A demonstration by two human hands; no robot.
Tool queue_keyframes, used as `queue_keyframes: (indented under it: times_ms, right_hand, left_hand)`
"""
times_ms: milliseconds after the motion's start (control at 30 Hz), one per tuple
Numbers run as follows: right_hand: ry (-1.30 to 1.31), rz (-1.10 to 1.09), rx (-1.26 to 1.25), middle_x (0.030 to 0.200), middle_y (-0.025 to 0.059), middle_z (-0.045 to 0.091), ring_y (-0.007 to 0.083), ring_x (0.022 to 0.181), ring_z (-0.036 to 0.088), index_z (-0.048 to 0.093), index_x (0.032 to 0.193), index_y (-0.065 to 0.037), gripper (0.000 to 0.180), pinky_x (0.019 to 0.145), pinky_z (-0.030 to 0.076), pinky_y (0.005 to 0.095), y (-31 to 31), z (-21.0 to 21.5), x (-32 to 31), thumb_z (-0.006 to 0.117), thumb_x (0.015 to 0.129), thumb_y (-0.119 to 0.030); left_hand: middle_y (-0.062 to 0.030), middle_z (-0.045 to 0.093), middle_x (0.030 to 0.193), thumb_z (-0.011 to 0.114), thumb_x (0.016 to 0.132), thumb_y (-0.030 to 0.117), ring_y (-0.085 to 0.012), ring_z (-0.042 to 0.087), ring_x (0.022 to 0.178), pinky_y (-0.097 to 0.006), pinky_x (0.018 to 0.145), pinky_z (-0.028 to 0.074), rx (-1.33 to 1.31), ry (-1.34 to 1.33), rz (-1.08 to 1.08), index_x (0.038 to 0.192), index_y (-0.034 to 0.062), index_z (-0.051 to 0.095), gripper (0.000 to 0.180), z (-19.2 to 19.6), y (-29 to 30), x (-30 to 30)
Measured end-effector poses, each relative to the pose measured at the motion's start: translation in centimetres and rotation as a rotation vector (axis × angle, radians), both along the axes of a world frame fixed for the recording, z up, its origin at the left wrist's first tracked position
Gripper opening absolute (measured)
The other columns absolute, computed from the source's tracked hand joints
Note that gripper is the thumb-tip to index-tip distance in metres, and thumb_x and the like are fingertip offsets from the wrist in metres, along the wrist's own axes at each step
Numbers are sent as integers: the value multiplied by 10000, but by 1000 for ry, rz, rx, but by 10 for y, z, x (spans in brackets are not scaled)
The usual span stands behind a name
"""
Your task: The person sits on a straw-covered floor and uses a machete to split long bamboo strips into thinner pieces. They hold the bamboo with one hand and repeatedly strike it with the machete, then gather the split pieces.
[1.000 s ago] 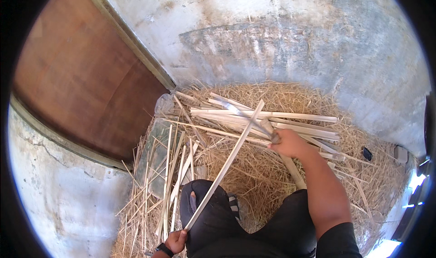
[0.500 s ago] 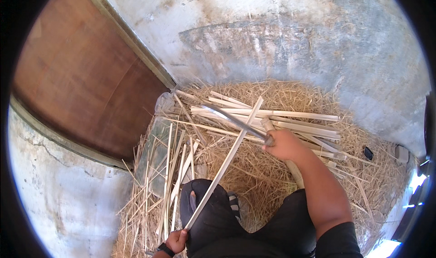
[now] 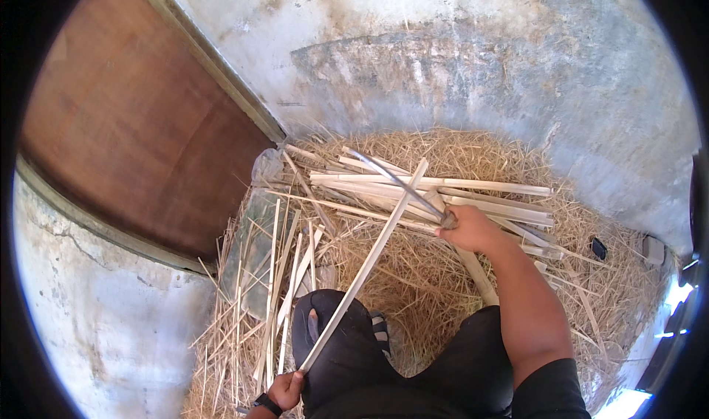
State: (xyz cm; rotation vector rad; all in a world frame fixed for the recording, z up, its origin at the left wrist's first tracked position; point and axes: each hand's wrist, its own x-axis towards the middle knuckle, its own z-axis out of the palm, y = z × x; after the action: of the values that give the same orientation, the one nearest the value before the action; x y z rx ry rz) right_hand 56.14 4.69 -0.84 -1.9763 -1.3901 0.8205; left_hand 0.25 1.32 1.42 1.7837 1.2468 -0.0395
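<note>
My left hand (image 3: 286, 391), low at the left thigh, is closed around the near end of a long pale split-bamboo strip (image 3: 360, 277). The strip slants away to the upper right, passing over my left knee. In my right hand (image 3: 470, 229) is a long-bladed knife (image 3: 391, 175), gripped by its handle, which the fingers mostly hide. Its blade points to the far left and crosses the strip near the strip's far end. Whether blade and strip touch, I cannot tell. Beneath the right hand, a thicker wooden pole (image 3: 478, 277) slopes toward my right knee.
A pile of split-bamboo pieces (image 3: 509, 211) lies beyond my hands on straw-like shavings (image 3: 413, 279). Thinner strips (image 3: 275, 271) lie at the left. A stained wall (image 3: 473, 64) and a brown door panel (image 3: 140, 124) bound the space. A small black object (image 3: 598, 248) rests at the right.
My right hand has shifted slightly right, and the knife's blade has moved farther away and to the right across the strip. My left hand and the strip have barely moved.
</note>
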Motion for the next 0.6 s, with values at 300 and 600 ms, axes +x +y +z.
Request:
queue_keyframes:
  times_ms: [300, 600]
  right_hand:
    - [-251, 542, -26, 800, 113, 689, 299, 773, 676, 666, 965, -79, 332, 684, 513, 456, -15, 63, -66, 740, 798, -357]
    - [-157, -13, 82, 795, 131, 679, 314, 786, 675, 670, 976, -87, 319, 695, 520, 448, -3, 25, -14, 746, 804, -344]
  left_hand:
    - [4, 459, 596, 320, 1045, 472, -109, 428, 533, -291, 508, 353, -35, -65, 8, 721, 49, 499, 563, -6, 0, -4]
    - [6, 444, 594, 312, 1046, 477, -106, 408, 536, -288, 518, 351, -87, -68, 39, 706, 49, 488, 575, -4, 2, -2]
